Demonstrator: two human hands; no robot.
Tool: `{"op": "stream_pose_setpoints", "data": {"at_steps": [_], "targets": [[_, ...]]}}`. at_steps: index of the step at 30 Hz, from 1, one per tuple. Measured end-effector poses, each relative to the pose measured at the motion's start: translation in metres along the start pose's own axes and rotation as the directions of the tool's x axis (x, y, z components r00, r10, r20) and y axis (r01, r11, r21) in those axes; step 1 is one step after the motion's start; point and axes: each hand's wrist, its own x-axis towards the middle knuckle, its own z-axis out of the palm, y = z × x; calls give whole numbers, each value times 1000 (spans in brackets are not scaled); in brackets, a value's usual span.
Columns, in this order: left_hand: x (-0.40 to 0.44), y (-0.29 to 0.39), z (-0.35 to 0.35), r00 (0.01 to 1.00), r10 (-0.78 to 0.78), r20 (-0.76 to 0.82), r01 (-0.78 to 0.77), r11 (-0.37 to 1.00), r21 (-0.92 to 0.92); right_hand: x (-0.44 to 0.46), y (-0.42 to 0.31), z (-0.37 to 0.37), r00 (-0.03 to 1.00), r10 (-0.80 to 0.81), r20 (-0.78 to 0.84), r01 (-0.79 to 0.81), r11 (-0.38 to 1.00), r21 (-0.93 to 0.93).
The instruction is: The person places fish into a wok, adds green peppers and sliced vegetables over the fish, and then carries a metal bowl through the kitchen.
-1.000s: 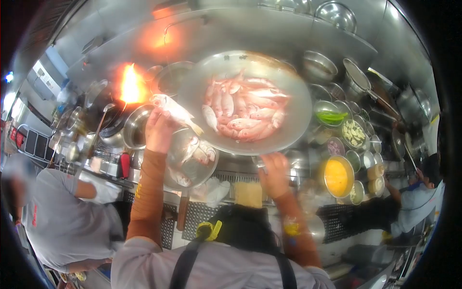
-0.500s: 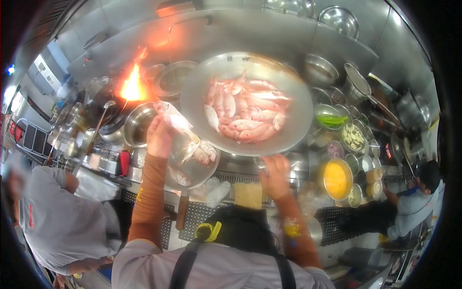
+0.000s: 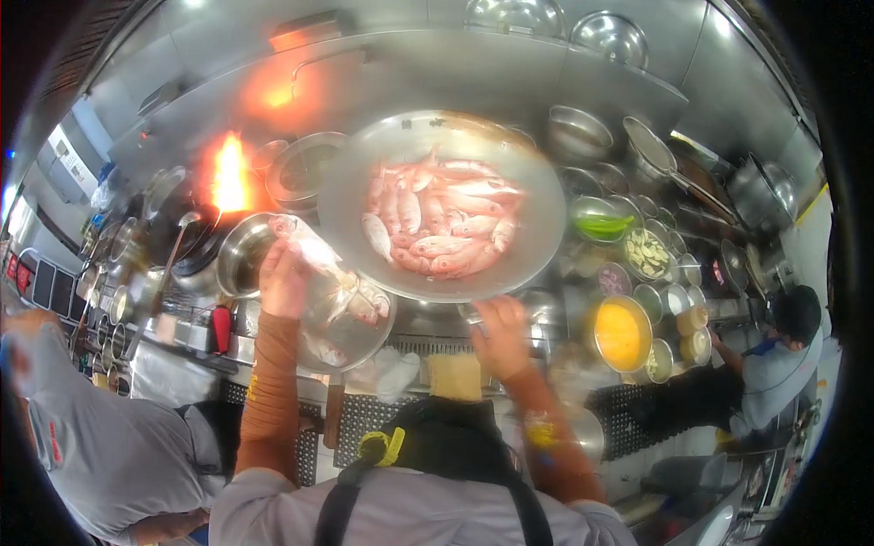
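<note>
My left hand (image 3: 284, 284) is closed around a pinkish whole fish (image 3: 314, 250), held up with its head to the upper left. Below it sits a round metal pan (image 3: 369, 350) with a wooden handle (image 3: 334, 409), holding several more fish (image 3: 369, 305). A wide metal basin (image 3: 537, 241) fills the middle of the view, with many pink fish (image 3: 446, 223) packed together inside. Near the basin's front rim, my right hand (image 3: 501, 335) has curled fingers beside a shiny metal edge; what they grip, if anything, I cannot make out.
A tall flame (image 3: 231, 177) burns at a wok on the left, beside a ladle (image 3: 187, 223) and a metal pot (image 3: 241, 259). On the right are a bowl of yellow liquid (image 3: 622, 334) and green peppers (image 3: 603, 225). Co-workers stand left (image 3: 127, 446) and right (image 3: 781, 373).
The camera view has shifted, so the basin and counter appear farther left and slightly lower. The fish stays in my left hand, and my right hand remains near the basin's front rim.
</note>
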Motion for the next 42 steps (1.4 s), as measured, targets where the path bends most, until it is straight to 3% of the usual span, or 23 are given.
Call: {"op": "stream_pose_setpoints", "data": {"at_steps": [8,11,14,18,22,25,28,31,34,38,40,42], "targets": [[-4,1,3,1000,5,7,-5,999,38,-2,4,4,1000,-9,4,9,999,37],[-4,3,9,1000,-2,29,-2,990,143,-2,3,4,1000,-6,3,6,999,32],[7,12,21,967,-135,215,12,869,495,-1,1,1,1000,0,1,0,1000,30],[29,6,44,903,-281,325,-6,749,663,1,2,1,1000,6,25,-7,1000,21],[69,7,62,844,-268,464,-190,660,727,-1,5,3,999,3,47,-4,1000,21],[84,9,86,815,-159,557,-342,644,684,-2,7,5,999,-3,45,3,1000,20],[102,3,103,767,-176,617,-557,294,777,-5,11,9,999,-19,41,18,1000,24],[111,-19,115,658,-93,747,-740,-264,619,-1,7,5,998,-1,60,-1,999,41],[127,-62,117,672,-169,721,-730,-320,604,-1,9,7,998,-6,64,4,999,37],[139,-153,81,571,-378,729,-818,-331,470,-2,6,5,997,4,79,-7,999,41],[140,-168,81,547,-485,683,-837,-283,469,1,7,4,994,13,105,-16,999,28],[145,-156,93,604,-477,639,-797,-330,507,4,8,5,996,11,87,-14,999,33]]}}
